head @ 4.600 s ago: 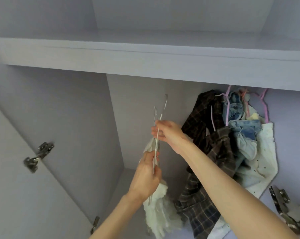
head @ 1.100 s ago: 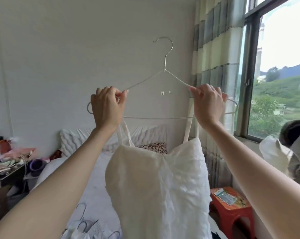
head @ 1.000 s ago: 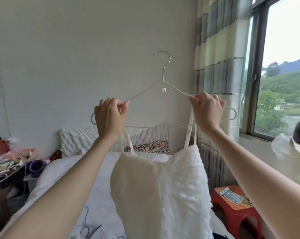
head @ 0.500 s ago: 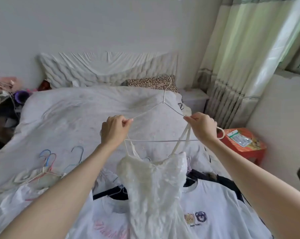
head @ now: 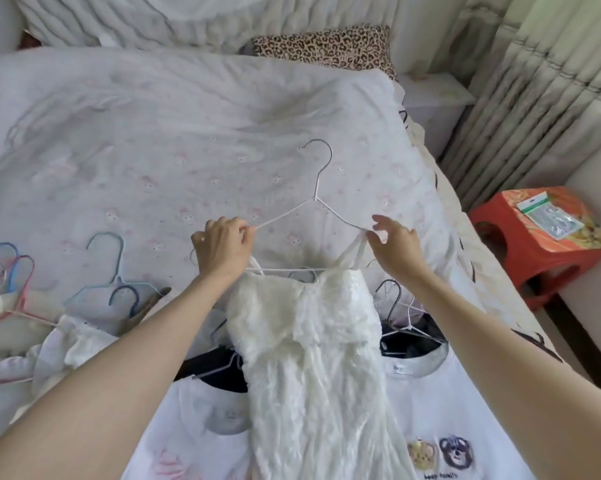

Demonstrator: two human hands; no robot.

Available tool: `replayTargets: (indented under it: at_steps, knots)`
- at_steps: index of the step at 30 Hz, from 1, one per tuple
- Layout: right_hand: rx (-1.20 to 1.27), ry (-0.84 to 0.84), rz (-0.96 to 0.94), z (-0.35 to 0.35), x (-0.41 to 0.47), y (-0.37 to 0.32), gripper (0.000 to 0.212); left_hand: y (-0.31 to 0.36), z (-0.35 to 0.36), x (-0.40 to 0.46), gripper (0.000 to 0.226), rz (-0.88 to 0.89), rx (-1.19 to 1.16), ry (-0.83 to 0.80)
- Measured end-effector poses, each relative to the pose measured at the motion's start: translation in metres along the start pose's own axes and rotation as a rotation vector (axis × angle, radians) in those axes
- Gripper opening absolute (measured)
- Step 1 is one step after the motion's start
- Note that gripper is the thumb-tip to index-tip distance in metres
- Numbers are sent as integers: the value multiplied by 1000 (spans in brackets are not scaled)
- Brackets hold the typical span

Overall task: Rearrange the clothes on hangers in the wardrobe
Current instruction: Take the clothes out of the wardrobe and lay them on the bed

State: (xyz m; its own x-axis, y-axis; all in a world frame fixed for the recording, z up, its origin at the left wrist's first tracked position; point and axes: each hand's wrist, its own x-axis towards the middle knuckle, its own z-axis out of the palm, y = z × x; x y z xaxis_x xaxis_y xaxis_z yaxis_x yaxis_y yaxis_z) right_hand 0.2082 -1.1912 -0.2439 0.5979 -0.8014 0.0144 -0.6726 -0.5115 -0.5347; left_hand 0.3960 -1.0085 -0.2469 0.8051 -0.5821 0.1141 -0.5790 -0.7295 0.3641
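**White dress on its hanger, low over the bed**

The left hand [head: 221, 245] pinches the wire hanger [head: 314, 199] on its sloping arm; the right hand [head: 394, 242] is spread loose, fingertips at the other shoulder, holding nothing. Below both grips hangs the white dress [head: 309, 341], crinkled, thin-strapped, draped onto shirts on the bed [head: 153, 133]. It looks light and limp (straps slip easily), so hold the stiff wire.

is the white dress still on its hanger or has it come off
On. Both straps of the dress loop over the hanger; the left hand pinches its wire, the right hand is open beside it.
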Motion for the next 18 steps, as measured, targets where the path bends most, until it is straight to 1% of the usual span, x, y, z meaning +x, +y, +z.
replayTargets:
  at_steps: [1,3,5,7,11,13,15,16,18]
  knots:
    - [-13,-43,0,11,1,5,43,-3,10,3,30,-8,-10,-40]
    - [-15,-100,13,30,-8,18,49,-11,27,-2,40,28,-25,-139]
    - [24,-123,41,46,-30,33,49,-22,44,-20,43,75,-55,-204]
    - [107,-135,96,56,-61,47,47,-33,57,-48,43,72,-122,-242]
    - [270,-75,221,64,-143,65,37,-50,69,-130,43,15,-282,-227]
    - [294,-70,272,64,-196,74,38,-54,68,-182,42,-3,-371,-226]
    - [307,-93,320,62,-252,84,38,-56,65,-237,43,-88,-468,-251]
    - [303,-99,337,61,-280,91,37,-57,64,-264,44,-121,-497,-254]
    - [277,-93,366,58,-330,103,37,-58,62,-310,46,-123,-521,-229]
